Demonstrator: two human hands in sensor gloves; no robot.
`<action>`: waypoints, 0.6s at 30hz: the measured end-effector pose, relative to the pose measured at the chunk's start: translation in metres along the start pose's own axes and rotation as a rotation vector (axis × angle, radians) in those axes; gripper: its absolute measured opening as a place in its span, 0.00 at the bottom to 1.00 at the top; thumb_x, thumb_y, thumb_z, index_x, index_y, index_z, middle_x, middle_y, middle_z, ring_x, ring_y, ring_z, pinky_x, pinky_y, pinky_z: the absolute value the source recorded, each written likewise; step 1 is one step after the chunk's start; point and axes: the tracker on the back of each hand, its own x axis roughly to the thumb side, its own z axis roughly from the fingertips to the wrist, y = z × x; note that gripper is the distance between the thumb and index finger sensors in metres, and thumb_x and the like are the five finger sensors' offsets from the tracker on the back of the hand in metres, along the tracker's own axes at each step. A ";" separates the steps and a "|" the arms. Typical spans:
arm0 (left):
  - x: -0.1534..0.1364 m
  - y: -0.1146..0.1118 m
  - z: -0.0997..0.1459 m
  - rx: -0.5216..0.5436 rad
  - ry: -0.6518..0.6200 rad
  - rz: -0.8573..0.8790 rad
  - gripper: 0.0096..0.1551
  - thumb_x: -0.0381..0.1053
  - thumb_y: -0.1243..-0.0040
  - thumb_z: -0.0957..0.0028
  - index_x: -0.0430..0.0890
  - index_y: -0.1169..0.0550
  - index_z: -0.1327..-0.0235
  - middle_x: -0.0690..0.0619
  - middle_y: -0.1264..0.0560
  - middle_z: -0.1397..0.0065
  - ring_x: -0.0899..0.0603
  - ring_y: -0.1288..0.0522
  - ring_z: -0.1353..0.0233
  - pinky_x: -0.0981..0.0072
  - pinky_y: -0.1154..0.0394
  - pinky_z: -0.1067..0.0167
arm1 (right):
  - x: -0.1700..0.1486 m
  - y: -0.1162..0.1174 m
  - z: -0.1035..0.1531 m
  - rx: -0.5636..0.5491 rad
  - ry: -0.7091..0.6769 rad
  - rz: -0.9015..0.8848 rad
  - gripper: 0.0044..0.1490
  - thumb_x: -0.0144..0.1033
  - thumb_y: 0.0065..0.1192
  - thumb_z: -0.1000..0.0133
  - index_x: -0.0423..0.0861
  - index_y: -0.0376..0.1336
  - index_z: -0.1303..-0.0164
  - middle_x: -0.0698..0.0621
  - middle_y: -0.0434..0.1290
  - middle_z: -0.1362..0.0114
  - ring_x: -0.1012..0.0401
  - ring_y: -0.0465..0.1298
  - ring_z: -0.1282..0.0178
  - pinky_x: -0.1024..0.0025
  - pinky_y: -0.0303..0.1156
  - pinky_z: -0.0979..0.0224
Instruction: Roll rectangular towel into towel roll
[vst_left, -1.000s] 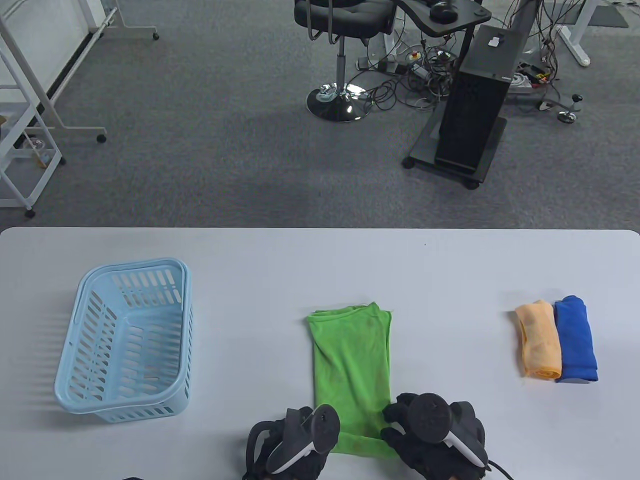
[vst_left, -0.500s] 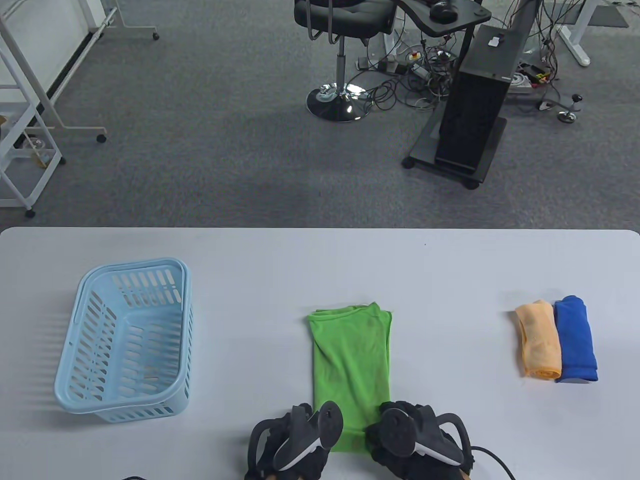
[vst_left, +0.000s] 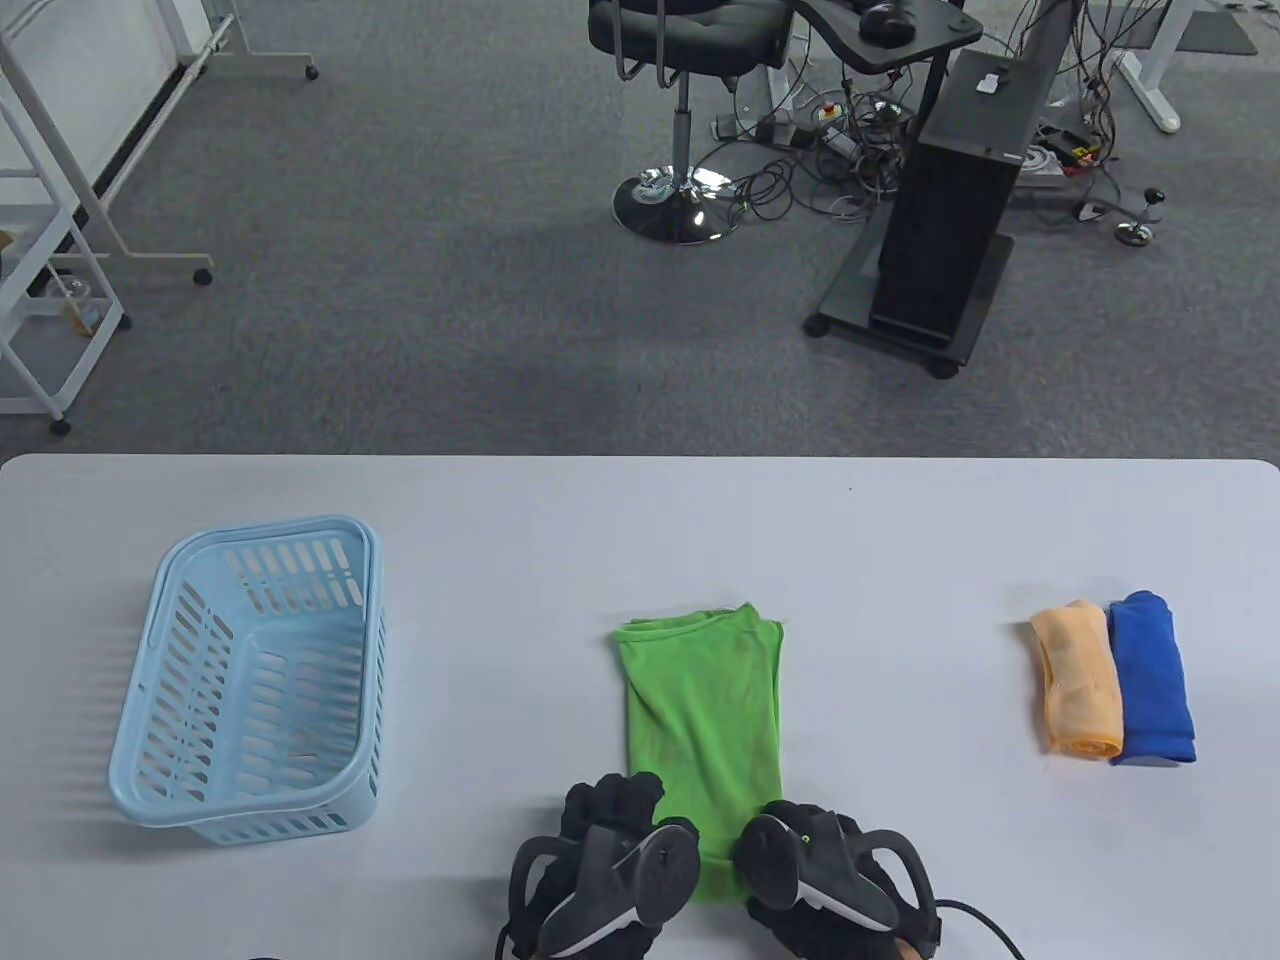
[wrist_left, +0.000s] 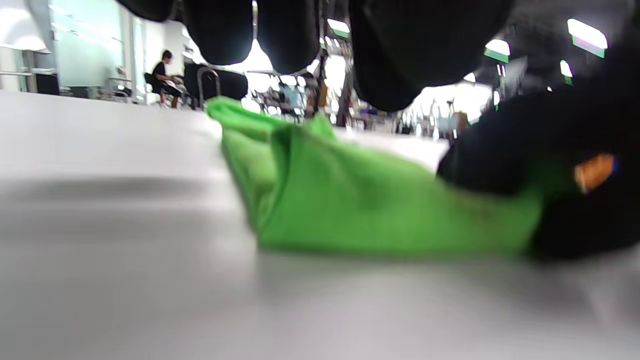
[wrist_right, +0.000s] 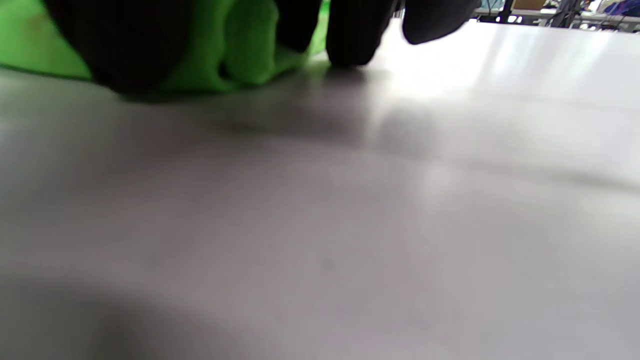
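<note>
The green towel (vst_left: 705, 720), folded into a long strip, lies on the table (vst_left: 900, 560) at the front middle, running away from me. My left hand (vst_left: 615, 815) is at the strip's near left corner. In the left wrist view its fingers (wrist_left: 400, 50) hang just above the towel (wrist_left: 350, 205) and are not closed on it. My right hand (vst_left: 790, 845) is on the near right corner. In the right wrist view its fingers (wrist_right: 350, 30) and thumb pinch a curled-up fold of the towel (wrist_right: 240, 55). The near end is partly hidden under both hands.
A light blue slotted basket (vst_left: 270, 528) stands at the left. An orange towel roll (vst_left: 1078, 678) and a blue towel roll (vst_left: 1152, 680) lie side by side at the right. The table's near edge is just behind my hands.
My right hand has moved left onto the towel's near end and taken hold of it. My left hand has moved forward along the left edge. The near end has started to curl.
</note>
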 end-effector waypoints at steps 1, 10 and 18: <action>0.001 -0.004 -0.002 -0.024 -0.006 -0.018 0.28 0.61 0.41 0.59 0.59 0.20 0.44 0.43 0.36 0.23 0.32 0.38 0.24 0.32 0.45 0.30 | -0.001 0.000 0.000 -0.005 -0.001 -0.008 0.36 0.48 0.62 0.61 0.61 0.59 0.40 0.49 0.51 0.24 0.48 0.58 0.22 0.41 0.54 0.24; 0.013 -0.023 -0.009 -0.109 0.000 -0.214 0.38 0.65 0.34 0.66 0.59 0.27 0.39 0.45 0.36 0.22 0.33 0.37 0.23 0.31 0.43 0.30 | -0.010 -0.005 0.001 -0.017 -0.011 -0.111 0.33 0.46 0.62 0.60 0.60 0.64 0.41 0.48 0.55 0.25 0.49 0.60 0.23 0.41 0.56 0.24; 0.010 -0.023 -0.009 -0.083 0.034 -0.217 0.34 0.60 0.34 0.63 0.63 0.27 0.38 0.46 0.32 0.24 0.34 0.33 0.25 0.32 0.40 0.31 | -0.020 -0.008 0.003 -0.028 0.008 -0.218 0.31 0.44 0.59 0.59 0.57 0.67 0.43 0.48 0.58 0.26 0.49 0.62 0.24 0.38 0.54 0.24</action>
